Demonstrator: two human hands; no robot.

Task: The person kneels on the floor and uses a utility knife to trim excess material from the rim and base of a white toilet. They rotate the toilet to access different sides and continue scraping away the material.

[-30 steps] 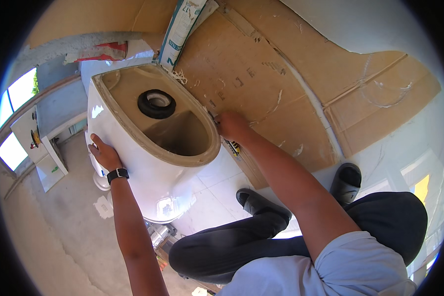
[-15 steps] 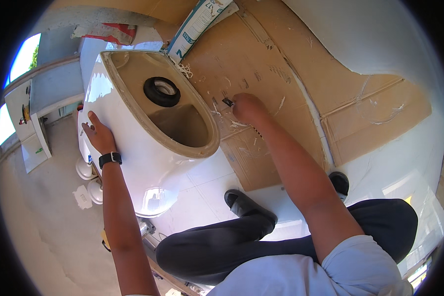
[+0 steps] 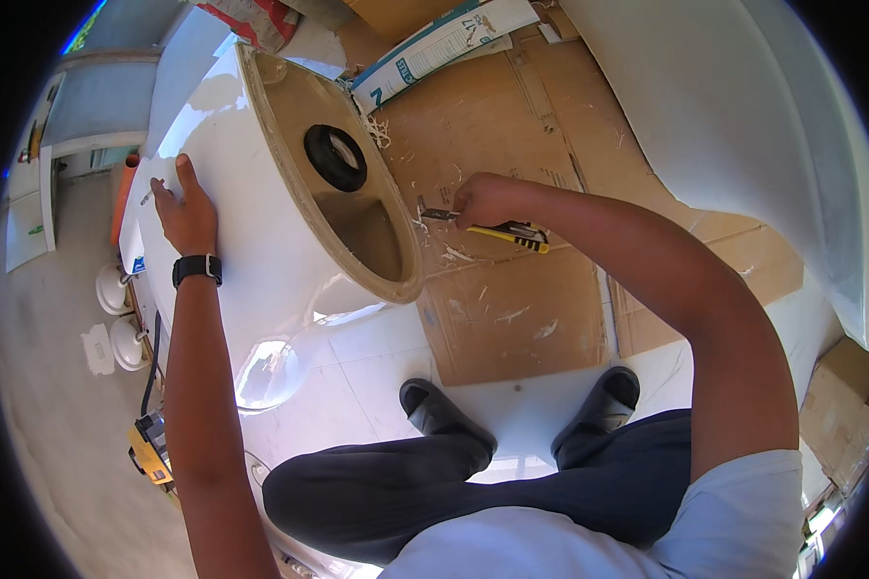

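Note:
A white ceramic toilet lies tipped on the left, its hollow underside turned to the right. A black rubber ring sits inside that hollow. My left hand lies on the toilet's glossy outer side, fingers spread; a small stick-like thing shows by the fingertips, too small to name. In my right hand is a yellow and black utility knife. Its metal end points left, close to the base rim. The fingers are closed around it and partly hide it.
Flattened cardboard with pale scraps covers the tiles beneath my right hand. A long printed carton lies beyond. On the right stands a large white curved surface. A yellow and black tool is at lower left, below white round fittings.
The view has shifted and both feet now show side by side. My right forearm has swung more level, and the knife's yellow handle has come into sight. My left hand stays on the toilet.

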